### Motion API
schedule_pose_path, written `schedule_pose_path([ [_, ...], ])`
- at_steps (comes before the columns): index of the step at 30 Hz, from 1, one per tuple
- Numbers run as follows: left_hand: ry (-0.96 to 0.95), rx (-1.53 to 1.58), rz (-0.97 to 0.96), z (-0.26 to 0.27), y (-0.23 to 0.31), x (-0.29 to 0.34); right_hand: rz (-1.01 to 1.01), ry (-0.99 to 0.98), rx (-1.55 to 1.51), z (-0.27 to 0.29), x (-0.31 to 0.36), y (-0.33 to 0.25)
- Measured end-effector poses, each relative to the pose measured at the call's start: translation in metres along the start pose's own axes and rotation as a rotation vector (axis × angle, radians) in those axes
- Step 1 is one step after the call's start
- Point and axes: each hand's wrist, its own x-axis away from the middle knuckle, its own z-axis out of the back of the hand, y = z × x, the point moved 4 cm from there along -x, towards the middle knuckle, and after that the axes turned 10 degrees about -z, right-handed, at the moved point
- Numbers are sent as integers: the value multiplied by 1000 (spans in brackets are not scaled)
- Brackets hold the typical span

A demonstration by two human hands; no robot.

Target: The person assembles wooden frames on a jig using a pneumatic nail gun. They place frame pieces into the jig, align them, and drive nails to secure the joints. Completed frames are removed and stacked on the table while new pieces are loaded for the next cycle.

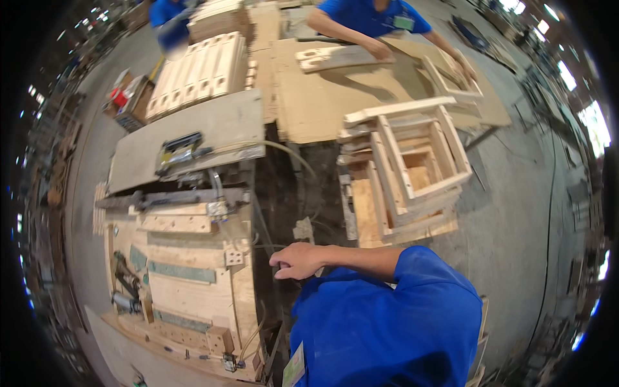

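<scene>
– Looking from where I stand, I'd ask first: what is the work, and where?

– That wooden jig [190,295], just ahead of the person's right hand [300,260]. A drilled rail [177,223] lies toward its far end, and a small holed block [233,258] sits at the edge nearest the fingers.

– And the grip?

– Loosely bent, beside the jig and seemingly apart from it. I see nothing in it, but whether the fingertips pinch something small, I cannot tell. The left hand doesn't show at all.

– How much is done?

– In the jig, not much, I'd judge: no closed frame there. The stacked frames [394,158] across the gap look joined at their corners. The piled rails [200,72] seem yet to be joined, so I'd count those as left.

– What lies between?

– A grey board [138,158] with a dark hand tool [183,149] and a pale hose [290,151].

– Farther out?

– A card-covered desk [309,109], where a co-worker [380,16] touches a pale board [345,58] and a single frame [464,95]. Another co-worker [169,16] stands by the rails.
</scene>
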Motion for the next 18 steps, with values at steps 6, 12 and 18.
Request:
schedule_pose_path([
  [6,72,334,-461,19,42,0,-4,341,-32,110,115,48],
  [12,172,991,-487,94,181,29,-558,1138,561,328,192,147],
  [18,12,1069,-597,92,226,72,-927,638,874,397,191,233],
])
